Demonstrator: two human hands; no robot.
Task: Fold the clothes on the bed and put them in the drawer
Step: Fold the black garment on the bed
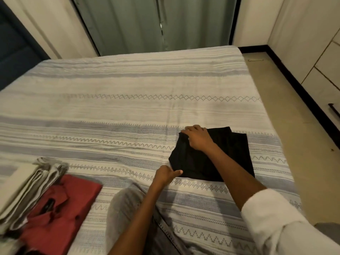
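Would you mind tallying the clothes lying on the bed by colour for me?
Black: 1, the black garment, folded, with the right hand and left hand gripping its edge.
Red: 1, the red shirt, folded.
Grey-white: 1 grey-white stack; how many pieces it holds I cannot tell.
Total: 3 colour groups.

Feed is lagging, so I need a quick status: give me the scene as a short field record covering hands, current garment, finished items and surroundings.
current garment: black garment, folded into a rough square, flat on the bed
left hand: pinches the garment's near left corner
right hand: grips its far left corner
finished items: folded red shirt beside a folded grey and white stack, near left of the bed
drawer: fronts with a dark handle at right; open or closed, cannot tell
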